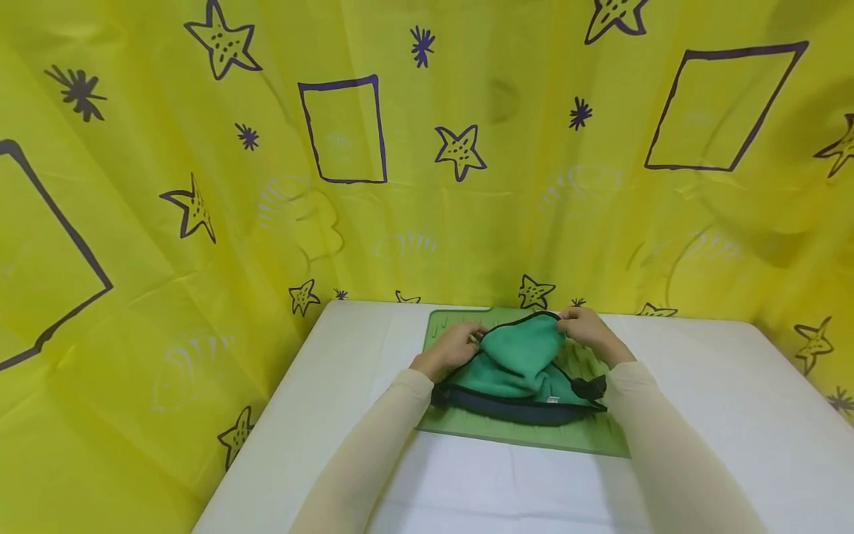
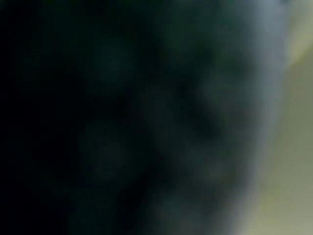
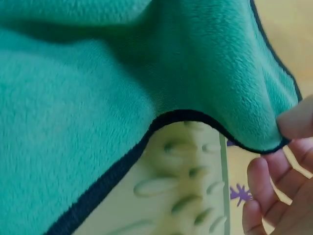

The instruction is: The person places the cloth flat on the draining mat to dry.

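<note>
A green fleece-lined piece of cloth [image 1: 523, 345] with dark edging and a navy outer side lies partly folded, its far part raised between both hands. The right hand [image 1: 587, 330] pinches its far right corner between thumb and fingers; in the right wrist view the thumb [image 3: 298, 120] lies on the green fleece [image 3: 98, 112]. At the cloth's left edge, the left hand [image 1: 457, 347] grips the dark border with curled fingers, the fingertips partly hidden. The left wrist view is mostly dark and blurred. A small white tag [image 1: 553, 400] shows near the front edge.
Under the cloth lies a green ribbed mat [image 1: 460, 424] on a white table [image 1: 360, 348]. Black bunched pieces [image 1: 588, 388] stick out at the cloth's right and left ends. A yellow curtain [image 1: 400, 222] with drawn stars hangs behind the table and along its sides.
</note>
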Tool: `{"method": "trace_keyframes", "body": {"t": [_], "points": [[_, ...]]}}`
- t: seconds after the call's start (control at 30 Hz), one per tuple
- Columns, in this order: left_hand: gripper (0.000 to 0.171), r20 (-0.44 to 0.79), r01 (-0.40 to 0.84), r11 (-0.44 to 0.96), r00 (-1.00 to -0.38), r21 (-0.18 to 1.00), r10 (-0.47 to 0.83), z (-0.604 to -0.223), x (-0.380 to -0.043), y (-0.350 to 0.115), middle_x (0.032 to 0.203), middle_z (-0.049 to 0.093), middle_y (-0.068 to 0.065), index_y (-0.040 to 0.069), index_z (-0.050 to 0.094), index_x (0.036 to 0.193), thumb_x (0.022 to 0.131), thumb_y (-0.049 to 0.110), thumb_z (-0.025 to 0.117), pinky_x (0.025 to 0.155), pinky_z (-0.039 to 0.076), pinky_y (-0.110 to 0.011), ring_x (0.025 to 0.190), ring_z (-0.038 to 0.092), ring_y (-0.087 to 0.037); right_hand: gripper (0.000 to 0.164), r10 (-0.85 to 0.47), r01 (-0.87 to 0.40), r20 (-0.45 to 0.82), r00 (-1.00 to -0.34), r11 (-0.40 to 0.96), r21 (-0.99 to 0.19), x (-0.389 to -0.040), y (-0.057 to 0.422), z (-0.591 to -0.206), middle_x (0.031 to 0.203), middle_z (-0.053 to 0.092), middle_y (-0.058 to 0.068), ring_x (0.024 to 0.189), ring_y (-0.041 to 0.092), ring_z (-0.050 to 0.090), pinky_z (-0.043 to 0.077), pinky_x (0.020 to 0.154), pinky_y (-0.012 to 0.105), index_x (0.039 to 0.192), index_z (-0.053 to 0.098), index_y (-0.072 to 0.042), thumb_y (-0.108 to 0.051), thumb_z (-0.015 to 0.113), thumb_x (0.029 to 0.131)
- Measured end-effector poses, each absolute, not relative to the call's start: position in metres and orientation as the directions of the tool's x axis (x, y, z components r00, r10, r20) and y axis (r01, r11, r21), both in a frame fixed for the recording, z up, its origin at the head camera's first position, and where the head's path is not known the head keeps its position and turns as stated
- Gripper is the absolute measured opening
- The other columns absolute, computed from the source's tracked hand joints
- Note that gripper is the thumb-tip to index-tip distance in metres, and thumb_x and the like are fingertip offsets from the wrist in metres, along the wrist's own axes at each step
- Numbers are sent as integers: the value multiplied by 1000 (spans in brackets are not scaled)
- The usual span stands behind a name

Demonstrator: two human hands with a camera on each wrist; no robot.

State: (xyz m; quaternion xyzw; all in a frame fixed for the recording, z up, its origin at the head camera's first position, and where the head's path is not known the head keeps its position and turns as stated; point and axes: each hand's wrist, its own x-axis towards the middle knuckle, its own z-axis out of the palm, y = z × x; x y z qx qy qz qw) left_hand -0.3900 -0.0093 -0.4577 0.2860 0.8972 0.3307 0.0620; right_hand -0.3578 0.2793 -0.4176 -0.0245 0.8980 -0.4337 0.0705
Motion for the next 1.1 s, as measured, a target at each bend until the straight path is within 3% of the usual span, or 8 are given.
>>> {"method": "trace_keyframes", "body": {"t": [0.13,0.23,0.4,0.53,0.67,0.83,1.0,1.1], "points": [[40,58,464,645,-835,607,547,-457,-395,-6,131,67,-13,11,61,140,101,6,56,97,53,-40,119,64,-29,35,-72,60,-134,-988,623,-780,-356,289,-422,131,45,34,111,41,44,42,90,49,125,50,9,-18,43,104],[39,43,455,657,-839,601,542,-455,-398,-3,129,68,-13,11,63,139,100,8,61,97,53,-39,118,64,-28,20,-43,73,-128,-991,628,-775,-357,296,-426,100,48,20,92,31,43,37,79,43,96,53,-2,-19,45,102],[32,13,431,663,-844,612,536,-455,-400,-1,125,70,-15,7,68,131,99,9,65,98,54,-40,119,64,-30,30,-3,96,-124,-992,615,-783,-357,305,-430,78,36,4,79,23,38,34,76,41,72,41,-18,-22,44,102],[18,10,366,630,-869,685,494,-454,-402,-3,119,69,-13,8,71,116,101,13,62,92,54,-38,111,64,-28,30,-10,94,-128,-992,617,-781,-355,310,-428,84,40,6,86,25,40,34,79,44,73,44,-18,-27,44,103],[16,60,346,543,-878,765,475,-449,-404,-6,123,66,-13,7,69,112,104,15,58,90,54,-38,110,63,-28,27,-16,74,-104,-994,606,-792,-351,316,-425,100,51,17,95,31,45,40,82,45,84,54,-9,-24,44,103],[23,150,392,525,-883,756,444,-441,-410,-11,128,66,-15,5,68,116,103,24,63,94,53,-37,120,62,-32,44,-6,66,-87,-996,605,-794,-347,323,-422,140,46,35,112,40,50,45,94,50,126,56,10,-26,41,106],[24,171,380,552,-904,742,393,-431,-412,-18,97,67,-6,11,67,96,99,35,69,74,48,-31,86,59,-20,49,2,53,-64,-998,582,-811,-346,329,-421,146,39,38,114,43,50,43,100,56,135,48,13,-27,38,108],[24,175,386,564,-903,730,393,-430,-414,-21,90,65,-5,11,68,96,98,35,69,71,45,-30,79,53,-18,48,7,46,-52,-999,574,-818,-346,331,-421,149,36,38,119,47,50,42,104,59,135,46,13,-26,38,109]]}}
